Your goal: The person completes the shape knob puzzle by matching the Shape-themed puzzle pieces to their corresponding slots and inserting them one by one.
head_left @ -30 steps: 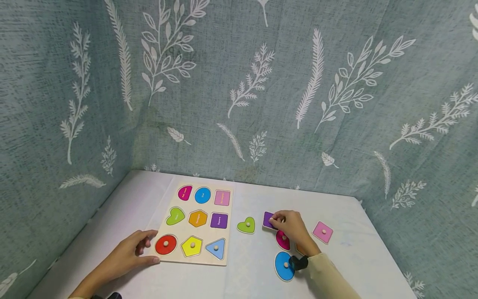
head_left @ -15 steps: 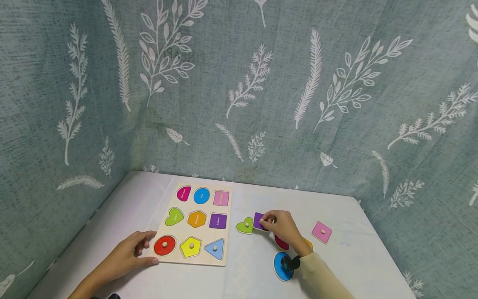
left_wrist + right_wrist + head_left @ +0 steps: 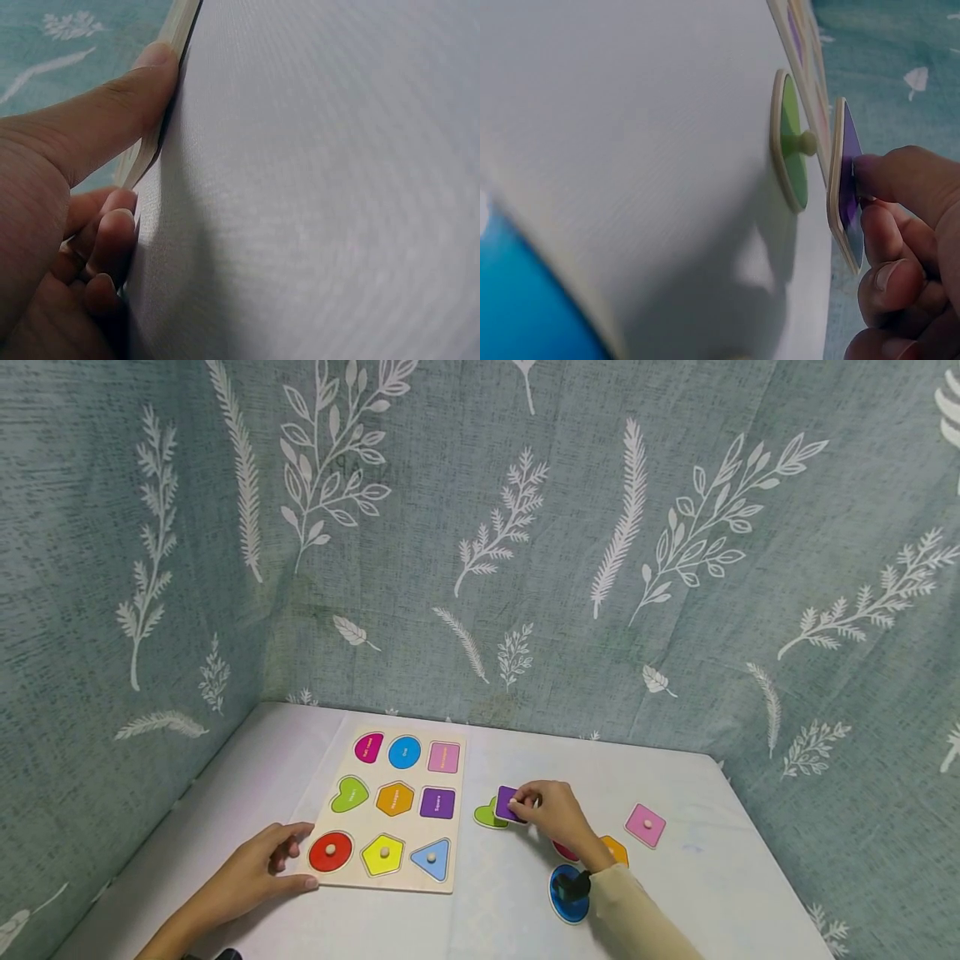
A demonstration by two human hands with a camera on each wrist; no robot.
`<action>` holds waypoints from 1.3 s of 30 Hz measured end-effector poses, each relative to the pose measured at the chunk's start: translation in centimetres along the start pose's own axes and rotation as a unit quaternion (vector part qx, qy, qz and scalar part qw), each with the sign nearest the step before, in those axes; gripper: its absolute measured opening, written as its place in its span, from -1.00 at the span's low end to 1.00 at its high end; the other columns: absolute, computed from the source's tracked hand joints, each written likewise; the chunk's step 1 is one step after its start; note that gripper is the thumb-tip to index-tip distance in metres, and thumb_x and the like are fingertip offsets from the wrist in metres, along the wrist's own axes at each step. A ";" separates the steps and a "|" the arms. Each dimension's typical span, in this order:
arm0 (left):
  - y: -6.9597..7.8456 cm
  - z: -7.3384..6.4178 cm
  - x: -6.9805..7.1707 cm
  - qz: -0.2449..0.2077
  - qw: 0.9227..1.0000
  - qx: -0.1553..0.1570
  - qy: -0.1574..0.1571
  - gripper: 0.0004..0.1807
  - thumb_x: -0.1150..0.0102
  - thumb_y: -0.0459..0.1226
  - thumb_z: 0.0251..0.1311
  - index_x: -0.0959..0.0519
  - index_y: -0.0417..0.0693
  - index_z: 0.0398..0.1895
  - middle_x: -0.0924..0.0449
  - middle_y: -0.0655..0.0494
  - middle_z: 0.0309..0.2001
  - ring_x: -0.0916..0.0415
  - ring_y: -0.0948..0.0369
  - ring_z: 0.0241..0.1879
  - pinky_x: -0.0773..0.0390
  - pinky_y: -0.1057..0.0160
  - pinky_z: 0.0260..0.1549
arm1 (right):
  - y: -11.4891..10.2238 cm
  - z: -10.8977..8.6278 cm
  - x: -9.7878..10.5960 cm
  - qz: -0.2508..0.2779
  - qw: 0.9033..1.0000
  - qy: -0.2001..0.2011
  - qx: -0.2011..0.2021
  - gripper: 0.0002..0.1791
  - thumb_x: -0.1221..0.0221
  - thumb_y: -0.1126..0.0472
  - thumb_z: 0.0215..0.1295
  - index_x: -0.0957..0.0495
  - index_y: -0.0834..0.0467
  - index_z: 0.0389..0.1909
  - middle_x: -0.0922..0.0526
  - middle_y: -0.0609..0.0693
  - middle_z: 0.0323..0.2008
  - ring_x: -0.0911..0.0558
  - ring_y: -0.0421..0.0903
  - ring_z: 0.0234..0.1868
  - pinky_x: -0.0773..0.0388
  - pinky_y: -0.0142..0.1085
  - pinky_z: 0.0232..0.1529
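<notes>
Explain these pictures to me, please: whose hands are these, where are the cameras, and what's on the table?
There's no machine here, just a person's two bare hands. The wide picture comes from a camera worn on the head; the two close ones come from cameras on the wrists.

On the white table lies a puzzle board. A red circle, yellow pentagon and light blue triangle sit in it, each with a knob. The left hand touches the board near one corner.

The right hand pinches a purple square by its knob, off the table and close to a green heart. Other loose pieces are pink, orange, blue and dark pink, some partly hidden by the right arm.
</notes>
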State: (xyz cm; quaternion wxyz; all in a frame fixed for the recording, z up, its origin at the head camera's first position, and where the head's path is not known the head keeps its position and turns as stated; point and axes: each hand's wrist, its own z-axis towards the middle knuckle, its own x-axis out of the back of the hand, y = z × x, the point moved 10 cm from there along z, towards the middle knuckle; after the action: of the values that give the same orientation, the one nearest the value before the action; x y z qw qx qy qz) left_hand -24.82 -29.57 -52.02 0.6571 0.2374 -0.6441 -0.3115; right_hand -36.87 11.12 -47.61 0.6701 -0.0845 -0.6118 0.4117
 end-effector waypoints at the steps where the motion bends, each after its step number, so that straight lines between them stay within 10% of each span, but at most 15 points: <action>1: 0.0 0.0 0.0 0.000 1.000 0.000 0.000 -0.04 -0.69 -0.01 -0.18 -0.50 -0.33 0.28 -0.39 0.12 -0.25 -0.32 0.28 -0.31 -0.43 0.34 -0.35 | -0.1 0.1 -0.1 0.000 1.000 0.000 0.001 -0.89 -0.41 0.10 0.30 -0.71 0.02 -0.37 -0.50 -0.26 -0.61 -0.43 -0.25 -0.53 -0.34 -0.40 -0.52; 39: -0.1 0.1 -0.1 0.011 1.000 0.021 -0.004 -0.02 -0.70 -0.02 -0.20 -0.49 -0.33 0.29 -0.38 0.11 -0.26 -0.32 0.24 -0.30 -0.43 0.34 -0.35 | -5.7 3.3 -4.9 0.007 0.999 -0.026 0.031 -0.89 -0.42 0.11 0.28 -0.74 0.03 -0.39 -0.51 -0.28 -0.63 -0.41 -0.33 -0.55 -0.31 -0.41 -0.50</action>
State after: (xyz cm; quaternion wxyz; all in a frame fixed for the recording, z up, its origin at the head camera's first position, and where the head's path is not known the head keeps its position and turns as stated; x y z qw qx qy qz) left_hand -24.95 -29.59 -52.17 0.6525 0.2432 -0.6557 -0.2918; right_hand -36.80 2.88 -47.00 0.6534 -0.0566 -0.6155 0.4371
